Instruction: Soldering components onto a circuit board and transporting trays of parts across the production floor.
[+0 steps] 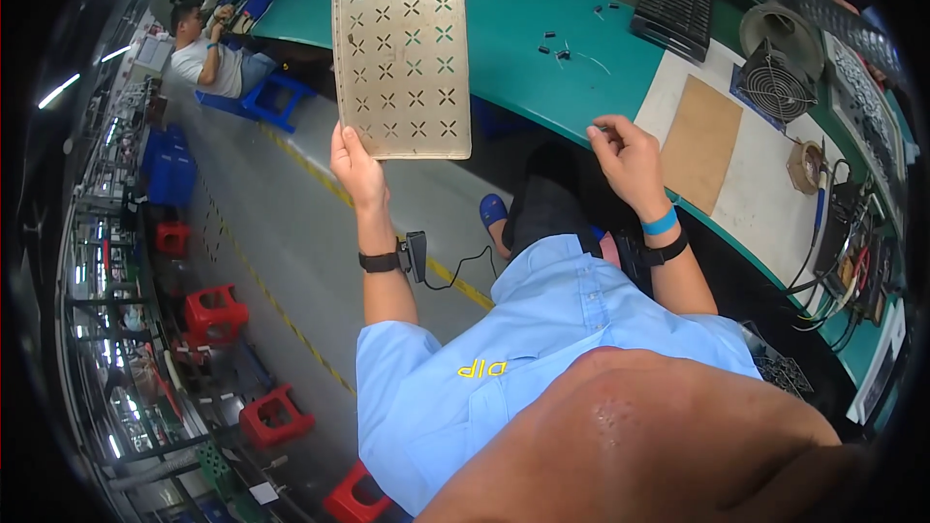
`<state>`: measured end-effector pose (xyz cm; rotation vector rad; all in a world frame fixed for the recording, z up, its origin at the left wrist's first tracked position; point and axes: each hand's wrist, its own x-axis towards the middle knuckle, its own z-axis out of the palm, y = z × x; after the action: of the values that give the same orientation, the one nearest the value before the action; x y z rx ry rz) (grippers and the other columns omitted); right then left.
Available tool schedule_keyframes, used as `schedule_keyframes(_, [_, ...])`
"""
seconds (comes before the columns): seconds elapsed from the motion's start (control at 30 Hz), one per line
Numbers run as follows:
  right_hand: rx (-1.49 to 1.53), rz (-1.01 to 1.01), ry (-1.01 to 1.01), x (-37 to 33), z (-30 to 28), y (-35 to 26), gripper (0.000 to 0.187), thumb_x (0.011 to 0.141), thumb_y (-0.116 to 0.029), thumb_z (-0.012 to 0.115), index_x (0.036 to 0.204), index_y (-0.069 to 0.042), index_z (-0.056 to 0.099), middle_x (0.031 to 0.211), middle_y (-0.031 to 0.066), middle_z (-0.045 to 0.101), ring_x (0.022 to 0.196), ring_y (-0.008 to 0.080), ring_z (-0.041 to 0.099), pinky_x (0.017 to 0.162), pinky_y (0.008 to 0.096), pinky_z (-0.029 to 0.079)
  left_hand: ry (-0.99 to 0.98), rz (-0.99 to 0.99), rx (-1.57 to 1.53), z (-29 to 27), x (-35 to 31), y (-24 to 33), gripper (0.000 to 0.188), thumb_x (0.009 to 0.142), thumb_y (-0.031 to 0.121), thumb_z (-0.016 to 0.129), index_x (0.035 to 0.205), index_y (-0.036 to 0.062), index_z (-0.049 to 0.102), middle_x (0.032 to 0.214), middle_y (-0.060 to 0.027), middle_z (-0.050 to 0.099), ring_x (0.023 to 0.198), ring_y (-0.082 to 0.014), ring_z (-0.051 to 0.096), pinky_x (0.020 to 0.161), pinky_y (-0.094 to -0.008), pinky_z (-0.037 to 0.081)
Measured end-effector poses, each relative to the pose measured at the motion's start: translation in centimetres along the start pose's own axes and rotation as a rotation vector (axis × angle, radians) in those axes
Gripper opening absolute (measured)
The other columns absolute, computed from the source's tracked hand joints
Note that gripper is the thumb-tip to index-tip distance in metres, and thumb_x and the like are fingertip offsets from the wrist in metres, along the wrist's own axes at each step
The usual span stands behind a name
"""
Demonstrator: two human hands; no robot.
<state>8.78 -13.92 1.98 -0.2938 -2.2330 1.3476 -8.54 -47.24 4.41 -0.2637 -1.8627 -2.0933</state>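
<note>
My left hand (359, 169) grips the lower left corner of a beige tray (397, 53), thumb on its face. The tray is raised at the left end of the green-topped bench (504, 10), and rows of cross-shaped slots pierce it. At the bench's front edge hovers my right hand (632, 163), its fingers curled and thumb and forefinger close together. Whatever may be between those fingertips is too small to make out. Beyond this hand, several small black parts (564, 54) with thin wire leads lie loose on the green top.
A brown board (702, 140) lies on a white sheet (751, 189) to the right. Behind it stand a black slotted rack (673, 12) and a fan with a round grille (778, 87). A seated person (208, 58) works at the far left. Red stools (215, 314) line the floor.
</note>
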Motion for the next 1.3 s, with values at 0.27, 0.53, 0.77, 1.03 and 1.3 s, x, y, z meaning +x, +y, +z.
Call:
schedule_keyframes(0.27, [-0.061,-0.075,0.031,-0.6,0.0,-0.5,0.014,0.092,-0.011,0.074,0.099,0.001,0.071,0.071,0.0099,0.065,0.059,0.0144,0.057,0.058,0.0290,0.048,0.020,0.061,0.087,-1.1,1.0,-2.1,0.033,0.113,0.021,0.042,0.130,-0.0016,0.058,0.108,-0.0069,0.070,0.087,-0.0095,0.065,0.076,-0.0251,0.053])
schedule_keyframes(0.53, [-0.061,-0.099,0.011,0.6,0.7,-0.4,0.013,0.091,-0.011,0.074,0.097,0.001,0.072,0.071,0.0111,0.065,0.057,0.0170,0.057,0.056,0.0306,0.047,0.006,-0.218,-0.036,-2.2,1.2,-3.1,0.032,0.113,0.021,0.038,0.125,0.0013,0.061,0.091,-0.0027,0.066,0.067,-0.0069,0.056,0.055,-0.0238,0.042])
schedule_keyframes(0.77, [-0.059,-0.046,-0.022,1.5,0.8,-0.4,0.013,0.090,-0.009,0.075,0.097,0.001,0.072,0.071,0.0100,0.063,0.056,0.0159,0.055,0.054,0.0303,0.046,0.036,-0.262,0.004,0.4,2.2,-4.3,0.032,0.114,0.021,0.036,0.125,0.0024,0.060,0.087,-0.0019,0.065,0.062,-0.0064,0.052,0.051,-0.0236,0.039])
schedule_keyframes(1.03, [-0.025,-0.026,-0.079,3.7,0.0,0.7,0.012,0.088,-0.005,0.076,0.099,0.001,0.072,0.073,0.0077,0.062,0.055,0.0146,0.052,0.052,0.0289,0.044,0.058,-0.316,-0.068,5.2,6.7,-5.7,0.030,0.114,0.023,0.038,0.123,0.0022,0.057,0.092,-0.0030,0.066,0.067,-0.0089,0.055,0.058,-0.0256,0.042])
schedule_keyframes(1.3, [0.017,-0.049,-0.097,5.0,-0.9,2.2,0.014,0.086,-0.003,0.076,0.099,0.001,0.072,0.072,0.0074,0.062,0.055,0.0143,0.053,0.051,0.0284,0.043,0.120,-0.241,-0.065,6.9,10.6,-5.3,0.031,0.114,0.021,0.037,0.127,-0.0011,0.054,0.110,-0.0097,0.067,0.086,-0.0155,0.066,0.070,-0.0297,0.051])
